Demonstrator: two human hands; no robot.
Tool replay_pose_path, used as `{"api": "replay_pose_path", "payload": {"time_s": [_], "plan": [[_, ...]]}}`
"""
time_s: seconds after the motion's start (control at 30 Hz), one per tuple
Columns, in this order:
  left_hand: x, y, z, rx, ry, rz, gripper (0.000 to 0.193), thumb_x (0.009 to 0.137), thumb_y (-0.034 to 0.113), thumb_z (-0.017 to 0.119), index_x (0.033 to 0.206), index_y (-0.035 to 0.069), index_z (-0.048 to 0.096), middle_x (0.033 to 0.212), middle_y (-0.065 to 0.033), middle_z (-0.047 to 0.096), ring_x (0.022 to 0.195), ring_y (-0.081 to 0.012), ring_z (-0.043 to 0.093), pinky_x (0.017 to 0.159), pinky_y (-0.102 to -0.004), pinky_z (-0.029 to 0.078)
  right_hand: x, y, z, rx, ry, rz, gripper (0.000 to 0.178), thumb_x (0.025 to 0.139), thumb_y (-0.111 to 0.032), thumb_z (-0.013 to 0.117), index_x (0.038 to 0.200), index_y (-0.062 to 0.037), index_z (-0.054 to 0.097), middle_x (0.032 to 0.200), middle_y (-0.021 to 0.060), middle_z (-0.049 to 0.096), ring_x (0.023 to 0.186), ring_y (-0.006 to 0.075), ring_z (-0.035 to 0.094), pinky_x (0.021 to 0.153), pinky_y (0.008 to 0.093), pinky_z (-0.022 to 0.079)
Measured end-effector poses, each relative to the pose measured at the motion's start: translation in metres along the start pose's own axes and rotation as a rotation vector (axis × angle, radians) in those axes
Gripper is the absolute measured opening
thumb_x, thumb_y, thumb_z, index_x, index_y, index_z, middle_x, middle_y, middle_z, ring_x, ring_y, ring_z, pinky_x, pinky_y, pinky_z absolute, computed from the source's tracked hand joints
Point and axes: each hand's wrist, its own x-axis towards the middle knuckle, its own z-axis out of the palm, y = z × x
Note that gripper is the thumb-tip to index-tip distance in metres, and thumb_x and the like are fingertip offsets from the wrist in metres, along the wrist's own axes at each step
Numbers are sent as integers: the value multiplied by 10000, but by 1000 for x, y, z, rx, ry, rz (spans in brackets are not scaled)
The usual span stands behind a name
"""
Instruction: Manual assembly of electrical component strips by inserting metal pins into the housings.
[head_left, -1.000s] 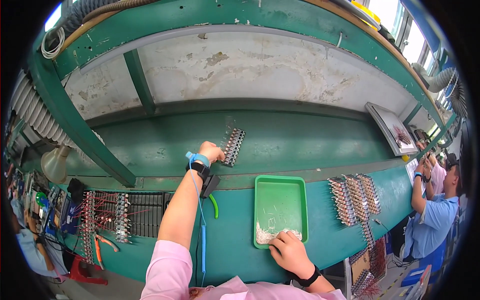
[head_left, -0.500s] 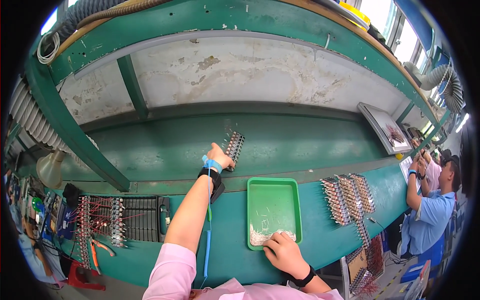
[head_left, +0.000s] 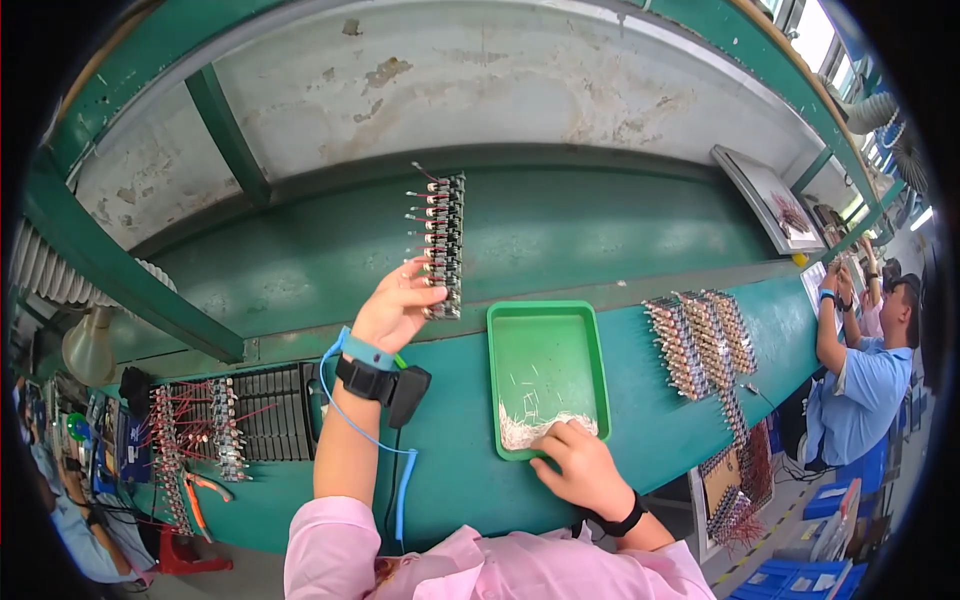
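Note:
My left hand (head_left: 395,305) is closed on the near end of a circuit board strip (head_left: 446,245), a long dark panel with light round parts and short red wires sticking out to its left. The strip is held upright above the bench. My right hand (head_left: 580,465) reaches over the near rim of a green tray (head_left: 494,350). Its fingers curl against a heap of thin white sleeve-like pieces (head_left: 520,432) at the tray's near end; whether they pinch one is hidden. Several white pieces lie loose farther up the tray.
Board strips (head_left: 700,345) are grouped to the right. At left, wired strips (head_left: 228,430) lie on a black ribbed rack (head_left: 275,425) beside orange-handled pliers (head_left: 200,500). A blue coiled cord (head_left: 404,490) runs from my left wrist. A co-worker in blue (head_left: 865,390) sits at far right.
My left hand has raised the board strip from the back of the bench and turned it, so its red wires show. My right hand stays at the white pieces. The view has shifted slightly.

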Motion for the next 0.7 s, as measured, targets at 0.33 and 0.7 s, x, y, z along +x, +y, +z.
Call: {"api": "replay_pose_path", "payload": {"time_s": [0.33, 0.7], "plan": [[-56, 0, 45, 250, -100, -36, 532, 687, -74, 617, 1177, 28, 436, 924, -24, 558, 793, -110, 543, 676, -246, 460, 21, 8, 6, -90, -10, -18, 214, 653, -54, 614, 865, -52, 585, 791, 84, 525, 735, 262, 525, 643, 355, 454], [-67, -5, 56, 424, -166, 54, 588, 683, -68, 630, 1194, 79, 377, 929, -28, 533, 789, -88, 499, 684, -227, 417, 31, 11, 30, -118, -45, -52, 124, 660, -61, 582, 782, -44, 562, 725, 89, 496, 684, 274, 521, 607, 374, 450]]}}
